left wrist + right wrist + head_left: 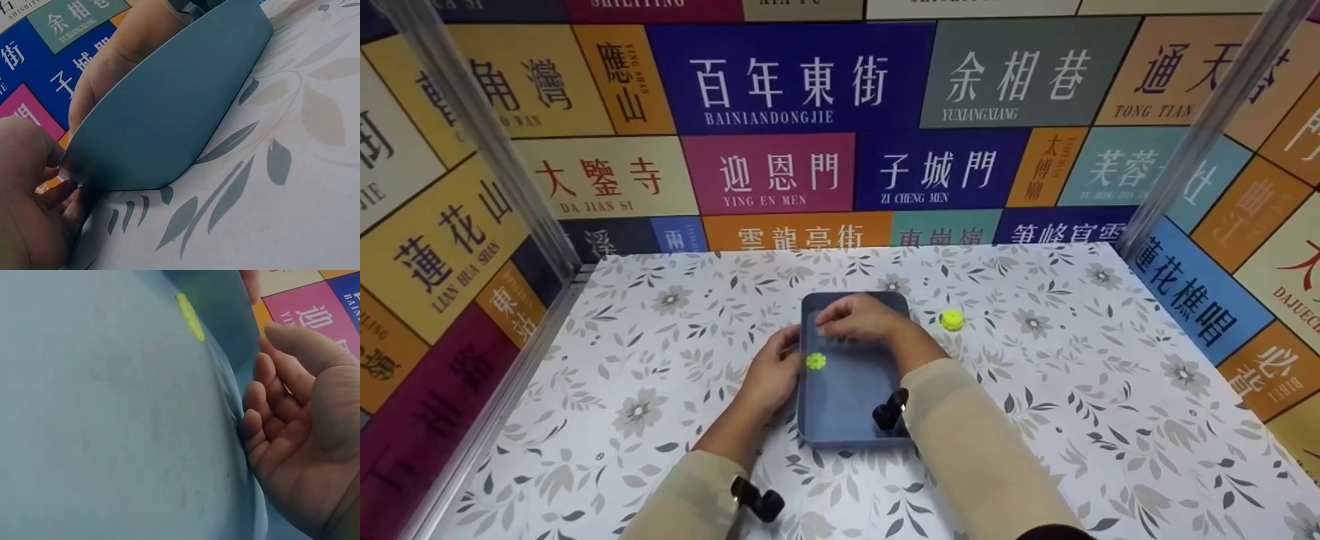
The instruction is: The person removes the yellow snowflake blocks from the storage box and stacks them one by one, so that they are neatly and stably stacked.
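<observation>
A grey-blue rectangular tray point(847, 397) stands on the patterned surface. Inside it, by the left wall, is a small yellow-green notched disc point(815, 361); the right wrist view shows this disc point(190, 317) edge-on. My left hand point(774, 371) is at the tray's left side, and in the left wrist view its thumb and fingers grip the wall point(169, 101) near a corner. Over the far part of the tray, my right hand point(859, 319) has loosely curled fingers. Nothing shows between the fingers of the right hand point(304, 410) in the right wrist view.
Right of the tray's far end lies a small stack of yellow-green discs point(952, 320). A leaf-patterned white cloth point(675, 337) covers the table. Panels with large lettering point(787, 82) stand behind and at both sides, with clear corner posts point(1177, 135).
</observation>
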Motion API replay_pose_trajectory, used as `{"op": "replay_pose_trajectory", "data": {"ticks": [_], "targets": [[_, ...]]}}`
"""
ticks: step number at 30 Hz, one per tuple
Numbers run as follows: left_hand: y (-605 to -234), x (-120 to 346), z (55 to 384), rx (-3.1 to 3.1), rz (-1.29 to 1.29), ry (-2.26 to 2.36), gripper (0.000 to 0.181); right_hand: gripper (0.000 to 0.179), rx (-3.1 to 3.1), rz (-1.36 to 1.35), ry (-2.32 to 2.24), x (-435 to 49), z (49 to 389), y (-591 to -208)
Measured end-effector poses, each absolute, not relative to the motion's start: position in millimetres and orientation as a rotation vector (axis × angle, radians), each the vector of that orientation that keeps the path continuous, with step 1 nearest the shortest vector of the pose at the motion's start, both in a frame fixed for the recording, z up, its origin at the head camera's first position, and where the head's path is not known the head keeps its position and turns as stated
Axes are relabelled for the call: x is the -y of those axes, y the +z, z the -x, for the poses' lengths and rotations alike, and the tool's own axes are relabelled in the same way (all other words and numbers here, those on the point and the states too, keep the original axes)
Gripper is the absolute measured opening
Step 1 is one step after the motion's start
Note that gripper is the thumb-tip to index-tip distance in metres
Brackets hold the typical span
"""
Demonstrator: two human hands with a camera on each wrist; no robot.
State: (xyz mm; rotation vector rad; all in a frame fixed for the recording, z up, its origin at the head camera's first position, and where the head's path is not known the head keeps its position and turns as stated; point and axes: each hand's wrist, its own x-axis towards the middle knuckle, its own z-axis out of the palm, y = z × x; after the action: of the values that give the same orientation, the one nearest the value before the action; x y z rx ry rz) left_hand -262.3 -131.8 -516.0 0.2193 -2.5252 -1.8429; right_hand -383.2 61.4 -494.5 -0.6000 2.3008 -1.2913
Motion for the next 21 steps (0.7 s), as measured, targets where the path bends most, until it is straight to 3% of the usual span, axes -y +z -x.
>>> {"op": "replay_pose_trajectory", "data": {"ticks": [8, 21], "targets": [[-517.1, 132.5, 263.0, 2.522, -0.196, -1.878, 0.052, 0.030, -2.347, 0.825, -1.032, -60.6, 384.0, -500.9], [-517.1, 132.5, 263.7, 2.548, -0.225, -1.848, 0.053, 0.041, -2.404, 0.917, -0.770, -55.0, 376.8, -496.5]]}}
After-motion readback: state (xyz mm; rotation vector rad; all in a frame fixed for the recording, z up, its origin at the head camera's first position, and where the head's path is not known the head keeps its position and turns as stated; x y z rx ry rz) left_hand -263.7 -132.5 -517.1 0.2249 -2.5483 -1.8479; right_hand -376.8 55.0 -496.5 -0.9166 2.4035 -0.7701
